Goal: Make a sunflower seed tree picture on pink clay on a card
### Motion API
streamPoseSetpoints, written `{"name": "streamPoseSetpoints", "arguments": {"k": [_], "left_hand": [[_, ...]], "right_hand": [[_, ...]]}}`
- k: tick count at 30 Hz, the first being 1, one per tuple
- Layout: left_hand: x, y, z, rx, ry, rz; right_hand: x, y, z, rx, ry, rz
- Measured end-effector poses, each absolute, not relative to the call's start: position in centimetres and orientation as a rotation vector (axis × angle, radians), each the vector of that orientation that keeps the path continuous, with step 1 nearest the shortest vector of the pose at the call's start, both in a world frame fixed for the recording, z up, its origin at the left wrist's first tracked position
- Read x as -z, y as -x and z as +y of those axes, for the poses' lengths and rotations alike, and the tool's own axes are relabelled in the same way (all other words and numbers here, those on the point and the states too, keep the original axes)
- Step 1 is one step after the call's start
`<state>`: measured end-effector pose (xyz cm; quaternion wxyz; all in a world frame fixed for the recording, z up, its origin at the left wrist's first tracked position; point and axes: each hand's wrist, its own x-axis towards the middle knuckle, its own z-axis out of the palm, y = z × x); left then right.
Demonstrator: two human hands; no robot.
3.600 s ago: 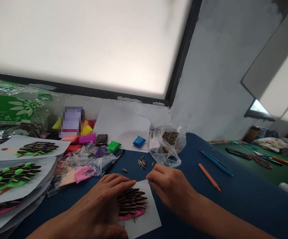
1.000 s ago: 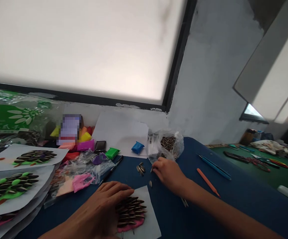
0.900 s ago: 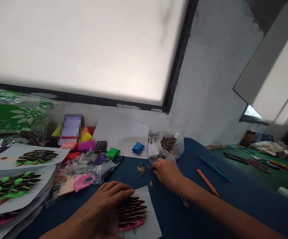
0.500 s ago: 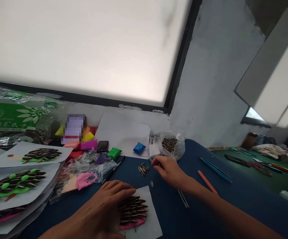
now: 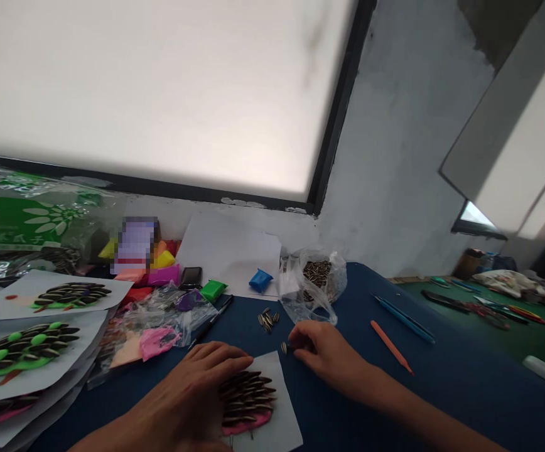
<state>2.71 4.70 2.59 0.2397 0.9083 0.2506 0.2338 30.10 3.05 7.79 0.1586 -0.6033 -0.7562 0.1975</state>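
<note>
Counter (image 5: pixel 461 370), blue: one. Hands: two; left hand (image 5: pixel 197 386) spread open over the left part of the sheet (image 5: pixel 284 420); right hand (image 5: pixel 324 355) nearer the single seed (image 5: pixel 284 347), which lies at its nine o'clock, just beside the fingertips, long axis roughly twelve to six; thumb and forefinger curled, whether clamped on anything cannot be told. From right hand: sheet, one, eight o'clock; clear bag (image 5: pixel 339 276), one, twelve; seed-studded pink shape (image 5: pixel 250 402), one, eight; loose seeds (image 5: pixel 267 321), about six, ten o'clock

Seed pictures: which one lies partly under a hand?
The pink-based one at bottom centre, its left side covered by the left hand; the others lie in the stack at far left.
</note>
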Motion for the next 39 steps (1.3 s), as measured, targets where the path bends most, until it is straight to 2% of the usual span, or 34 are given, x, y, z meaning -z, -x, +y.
{"name": "streamPoseSetpoints", "arguments": {"k": [22,25,31,39], "left_hand": [[-2.9,-2.5,4.6,-0.598,-2.463,0.699],[-3.1,-2.5,4.3,-0.588,-2.426,0.754],[-3.4,-2.7,4.0,-0.465,-2.331,0.861],[-2.8,-2.4,4.4,-0.459,-2.369,0.813]], "right_hand": [[-5.9,-30.4,2.6,-0.188,1.686,-2.381],[-6.2,-30.6,1.0,-0.248,1.635,-2.335],[-5.7,-29.8,-1.9,-0.629,1.322,-2.151],[-4.6,-29.0,-2.0,-0.628,1.276,-2.095]]}}
